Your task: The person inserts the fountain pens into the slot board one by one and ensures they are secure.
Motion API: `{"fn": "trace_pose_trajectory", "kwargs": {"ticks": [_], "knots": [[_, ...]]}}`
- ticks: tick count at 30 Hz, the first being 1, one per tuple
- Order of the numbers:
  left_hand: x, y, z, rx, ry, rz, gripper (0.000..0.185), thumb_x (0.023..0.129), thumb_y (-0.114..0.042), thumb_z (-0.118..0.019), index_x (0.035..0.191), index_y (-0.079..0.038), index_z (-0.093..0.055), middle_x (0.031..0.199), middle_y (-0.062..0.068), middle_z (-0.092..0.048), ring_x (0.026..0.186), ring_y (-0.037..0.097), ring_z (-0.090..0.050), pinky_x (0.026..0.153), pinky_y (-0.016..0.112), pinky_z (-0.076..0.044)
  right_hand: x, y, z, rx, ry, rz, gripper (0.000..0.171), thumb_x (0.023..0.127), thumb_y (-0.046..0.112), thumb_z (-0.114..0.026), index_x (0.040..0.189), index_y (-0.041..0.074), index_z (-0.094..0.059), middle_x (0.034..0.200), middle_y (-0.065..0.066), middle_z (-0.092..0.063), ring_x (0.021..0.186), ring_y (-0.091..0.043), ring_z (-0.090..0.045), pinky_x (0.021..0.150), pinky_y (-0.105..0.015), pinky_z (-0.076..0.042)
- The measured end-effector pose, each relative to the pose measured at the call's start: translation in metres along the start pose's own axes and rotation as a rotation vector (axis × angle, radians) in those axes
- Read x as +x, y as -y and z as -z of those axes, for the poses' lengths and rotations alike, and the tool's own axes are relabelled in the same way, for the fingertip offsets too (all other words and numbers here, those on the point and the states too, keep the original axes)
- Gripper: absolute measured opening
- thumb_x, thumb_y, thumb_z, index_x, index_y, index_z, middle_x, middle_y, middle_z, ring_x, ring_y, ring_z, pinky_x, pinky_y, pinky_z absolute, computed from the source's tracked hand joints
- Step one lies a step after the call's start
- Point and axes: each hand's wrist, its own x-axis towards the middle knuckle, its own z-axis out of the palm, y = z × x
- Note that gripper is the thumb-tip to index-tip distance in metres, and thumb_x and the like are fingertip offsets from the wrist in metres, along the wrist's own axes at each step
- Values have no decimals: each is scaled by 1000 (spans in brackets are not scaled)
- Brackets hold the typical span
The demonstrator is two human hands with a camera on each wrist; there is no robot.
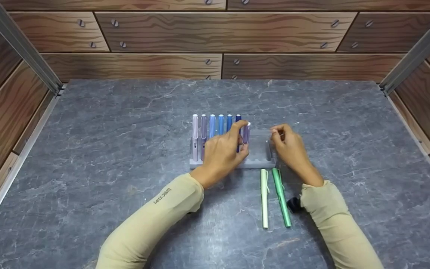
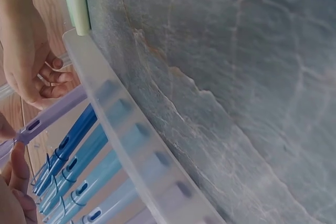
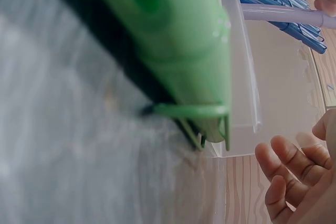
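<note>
My left hand (image 1: 220,151) pinches a purple pen (image 1: 246,133) between fingers and thumb over a translucent pen tray (image 1: 267,163). In the left wrist view this purple pen (image 2: 60,107) slants, its lower end close to the tray's notched front edge. Several pens, from lilac to a dark blue pen (image 1: 238,118), stand side by side in the tray's left part, partly hidden behind the left hand. At the tray's right edge my right hand (image 1: 291,147) has its fingers loosely bent; the right wrist view has nothing between its fingers (image 3: 294,163).
A pale green pen (image 1: 264,198) and a green pen (image 1: 281,198) lie on the grey marbled table (image 1: 125,149) in front of the tray's right end. A small black object (image 1: 294,204) shows beside the right sleeve. Wood-patterned panels (image 1: 230,31) stand around the table.
</note>
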Motion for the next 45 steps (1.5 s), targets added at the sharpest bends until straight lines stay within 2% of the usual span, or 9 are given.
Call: {"fn": "trace_pose_trajectory", "kwargs": {"ticks": [6,18,25,29,32,38,45], "knots": [[3,0,-1,0,78,48,52,80,-21,-68,127,-17,-47,71,-7,-67,46,12,-50,41,24,-34,0,0,0,5,-15,13,20,96,11,-50,106,-1,-62,82,-16,-69,72,-21,-62,65,-26,-45],[8,-3,-1,12,178,126,54,82,-24,-66,131,-20,-45,72,-6,-68,48,14,-53,42,26,-33,0,0,0,13,-24,10,20,95,10,-50,105,-1,-63,82,-15,-69,70,-12,-59,62,-18,-42],[9,-2,0,56,149,93,55,83,-26,-67,133,-18,-46,78,-3,-70,46,16,-51,41,27,-35,1,3,0,7,-13,10,22,96,12,-49,106,-1,-63,83,-16,-70,72,-18,-61,63,-21,-44],[9,-1,1,71,109,71,57,82,-29,-70,133,-19,-48,76,-2,-67,46,17,-51,41,30,-39,1,4,0,5,-3,21,22,97,13,-49,107,-2,-62,84,-16,-70,75,-23,-64,64,-24,-46],[8,0,3,63,108,68,58,81,-32,-72,133,-20,-49,71,-4,-65,46,16,-50,40,30,-38,1,3,0,1,0,22,21,97,11,-49,107,-2,-62,85,-17,-70,76,-25,-65,65,-26,-46],[3,-2,6,14,177,69,62,81,-37,-73,134,-17,-48,74,-6,-67,46,12,-49,40,22,-32,0,1,0,0,2,7,22,97,11,-49,107,-2,-62,85,-18,-70,77,-27,-65,68,-32,-48],[-4,-10,8,-64,327,132,67,81,-45,-72,136,-19,-44,79,-8,-67,51,10,-52,42,20,-33,-1,1,1,-4,5,-3,22,97,13,-49,109,-1,-62,86,-17,-70,79,-28,-65,69,-34,-48]]}}
